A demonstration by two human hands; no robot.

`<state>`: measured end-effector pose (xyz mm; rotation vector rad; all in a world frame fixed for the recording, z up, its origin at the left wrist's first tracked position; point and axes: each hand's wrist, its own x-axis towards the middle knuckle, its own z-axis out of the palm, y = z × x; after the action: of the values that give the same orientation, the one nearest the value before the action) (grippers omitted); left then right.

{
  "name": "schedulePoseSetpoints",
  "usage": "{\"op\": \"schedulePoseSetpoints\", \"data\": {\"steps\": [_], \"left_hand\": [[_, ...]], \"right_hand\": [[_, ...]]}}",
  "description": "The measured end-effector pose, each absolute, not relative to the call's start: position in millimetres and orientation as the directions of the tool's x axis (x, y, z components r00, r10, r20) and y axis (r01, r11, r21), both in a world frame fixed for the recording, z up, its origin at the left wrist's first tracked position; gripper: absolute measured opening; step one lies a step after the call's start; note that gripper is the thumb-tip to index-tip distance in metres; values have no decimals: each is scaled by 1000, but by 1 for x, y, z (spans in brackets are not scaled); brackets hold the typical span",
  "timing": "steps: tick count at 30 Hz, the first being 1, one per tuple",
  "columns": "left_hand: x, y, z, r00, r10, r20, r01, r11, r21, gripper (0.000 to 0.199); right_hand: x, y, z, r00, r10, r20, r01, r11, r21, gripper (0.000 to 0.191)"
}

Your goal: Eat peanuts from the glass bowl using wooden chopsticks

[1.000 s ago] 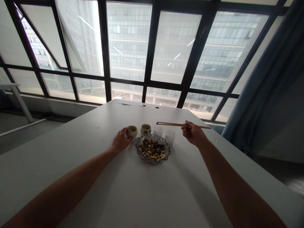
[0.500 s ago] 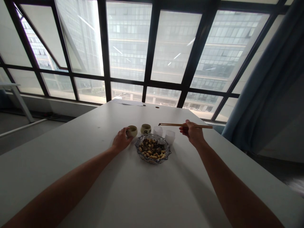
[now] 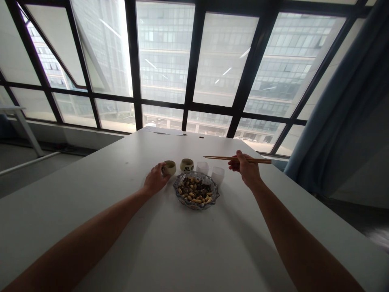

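Observation:
My left hand (image 3: 156,178) is closed around the near left side of a small cream teacup (image 3: 170,169) that stands on the table. In my right hand (image 3: 245,166) is a pair of wooden chopsticks (image 3: 221,157), held level with the tips pointing left above two frosted plastic cups. No morsel shows at the tips. Between my hands sits a scalloped glass bowl (image 3: 194,206) with peanuts, pistachios and dark seeds in it. Behind the bowl are a second teacup (image 3: 186,164) with dark characters, one frosted cup (image 3: 202,167) and another frosted cup (image 3: 218,175).
The white table (image 3: 182,247) stretches away to tall framed windows (image 3: 165,52). Two round holes and a flat white sheet (image 3: 165,132) are at its far end. A blue curtain (image 3: 337,105) hangs on the right, and another table (image 3: 27,129) stands at the left.
The small dark bit at the chopstick tips is gone, and the tips have risen slightly and drawn closer together. My left hand stays on the teacup.

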<state>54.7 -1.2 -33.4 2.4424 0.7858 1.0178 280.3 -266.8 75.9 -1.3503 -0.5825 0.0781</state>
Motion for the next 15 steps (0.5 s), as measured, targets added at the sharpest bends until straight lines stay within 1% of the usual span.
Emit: {"op": "schedulePoseSetpoints", "data": {"steps": [3, 6, 8, 10, 15], "left_hand": [[54, -3, -31, 580, 635, 511, 357, -761, 542, 49], [53, -3, -30, 582, 638, 504, 360, -758, 544, 50], [53, -3, -29, 587, 636, 501, 365, -760, 537, 51], [53, -3, -29, 591, 637, 496, 376, -760, 529, 51], [54, -5, -27, 589, 644, 488, 395, -756, 521, 51]], "right_hand": [[271, -269, 86, 807, 436, 398, 305, 269, -914, 47], [259, -269, 92, 684, 595, 421, 375, 208, -903, 52], [251, -267, 92, 593, 703, 392, 427, 138, -893, 55], [245, -264, 90, 525, 775, 351, 472, 78, -878, 58], [238, -262, 88, 435, 858, 274, 533, 0, -846, 58]]}}
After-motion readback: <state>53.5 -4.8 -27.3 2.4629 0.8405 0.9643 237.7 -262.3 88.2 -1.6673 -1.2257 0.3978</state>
